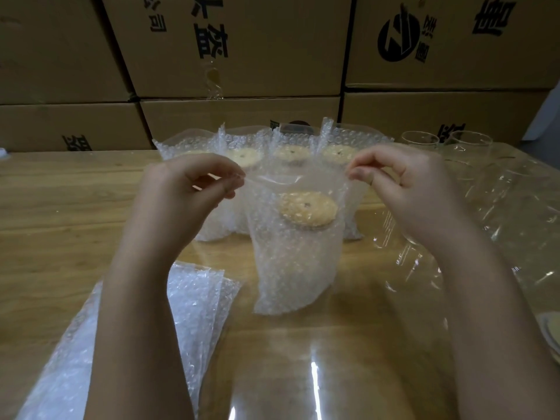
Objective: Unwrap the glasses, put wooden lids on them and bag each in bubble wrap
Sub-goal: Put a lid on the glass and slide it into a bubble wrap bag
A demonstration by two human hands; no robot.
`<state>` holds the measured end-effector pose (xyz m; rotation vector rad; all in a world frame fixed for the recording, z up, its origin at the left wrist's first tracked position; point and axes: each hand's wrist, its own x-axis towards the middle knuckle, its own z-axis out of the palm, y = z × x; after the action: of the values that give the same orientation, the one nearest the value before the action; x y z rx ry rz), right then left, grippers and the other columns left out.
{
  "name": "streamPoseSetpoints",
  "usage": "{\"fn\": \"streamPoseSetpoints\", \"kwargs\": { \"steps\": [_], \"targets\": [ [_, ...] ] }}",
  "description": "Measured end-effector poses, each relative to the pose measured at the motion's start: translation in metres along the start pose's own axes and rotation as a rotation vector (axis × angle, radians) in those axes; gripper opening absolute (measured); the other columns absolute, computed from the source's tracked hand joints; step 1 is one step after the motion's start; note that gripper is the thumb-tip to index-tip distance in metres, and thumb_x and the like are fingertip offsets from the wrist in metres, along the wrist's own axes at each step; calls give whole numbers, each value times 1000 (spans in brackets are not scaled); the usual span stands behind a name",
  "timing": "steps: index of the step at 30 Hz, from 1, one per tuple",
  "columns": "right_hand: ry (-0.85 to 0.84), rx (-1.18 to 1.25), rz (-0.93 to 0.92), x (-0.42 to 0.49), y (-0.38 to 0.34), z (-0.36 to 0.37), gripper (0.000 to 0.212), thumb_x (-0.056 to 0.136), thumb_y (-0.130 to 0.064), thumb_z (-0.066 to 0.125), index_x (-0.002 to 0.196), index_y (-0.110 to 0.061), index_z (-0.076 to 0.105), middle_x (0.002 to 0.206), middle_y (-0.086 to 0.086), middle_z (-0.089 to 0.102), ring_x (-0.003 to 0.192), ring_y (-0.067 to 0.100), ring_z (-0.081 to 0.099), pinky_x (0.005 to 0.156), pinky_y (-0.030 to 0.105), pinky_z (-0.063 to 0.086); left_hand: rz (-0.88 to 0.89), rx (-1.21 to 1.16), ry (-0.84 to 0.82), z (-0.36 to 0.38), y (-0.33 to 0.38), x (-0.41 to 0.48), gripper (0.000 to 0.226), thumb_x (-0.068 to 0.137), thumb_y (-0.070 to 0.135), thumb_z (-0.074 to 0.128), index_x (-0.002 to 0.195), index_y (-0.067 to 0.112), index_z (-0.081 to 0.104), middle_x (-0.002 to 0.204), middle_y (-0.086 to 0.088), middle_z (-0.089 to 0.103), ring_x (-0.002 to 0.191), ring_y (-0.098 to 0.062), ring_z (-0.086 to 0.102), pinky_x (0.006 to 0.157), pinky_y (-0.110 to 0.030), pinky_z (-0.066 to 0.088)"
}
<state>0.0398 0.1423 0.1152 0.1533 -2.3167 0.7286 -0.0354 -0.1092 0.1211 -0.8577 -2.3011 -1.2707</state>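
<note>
Wooden table, cardboard boxes behind: four bagged glasses far; fingers of left hand and right hand pinch fifth clear bubble-wrap bag.

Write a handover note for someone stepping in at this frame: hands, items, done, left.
Hands: left hand and right hand each pinch a top corner of the front bubble bag, held upright with a lidded glass inside.
Done: four bagged glasses in the row behind.
Left: finish this bag; at least two bare glasses at far right need lids and bags. Spare bags lie near left.
</note>
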Motion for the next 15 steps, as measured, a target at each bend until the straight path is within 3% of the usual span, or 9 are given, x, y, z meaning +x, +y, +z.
{"fn": "streamPoseSetpoints", "kwargs": {
  "steps": [5,10,15],
  "targets": [
    [-49,-59,11,-1,4,-10,11,90,-23,61,91,-22,71,90,-17,67,86,4,61,77,33,52,-15,89,-50,11,-4,2,14,83,15,71,85,29,70,81,18,67,69,2,64,67,-19,53],
    [-262,9,125,-5,14,-17,9,83,-38,57,89,-40,64,97,-30,59,93,-11,55,83,22,46,-78,70,-105,16,-7,4,10,86,21,67,91,28,71,89,15,69,76,-3,65,74,-33,55],
    [-342,31,177,-4,19,-11,8,80,-42,56,85,-41,63,95,-29,59,91,-16,55,80,19,43,-25,77,-298,15,1,2,31,76,48,62,106,52,55,112,27,58,94,9,60,75,-23,55]
  ]
}}
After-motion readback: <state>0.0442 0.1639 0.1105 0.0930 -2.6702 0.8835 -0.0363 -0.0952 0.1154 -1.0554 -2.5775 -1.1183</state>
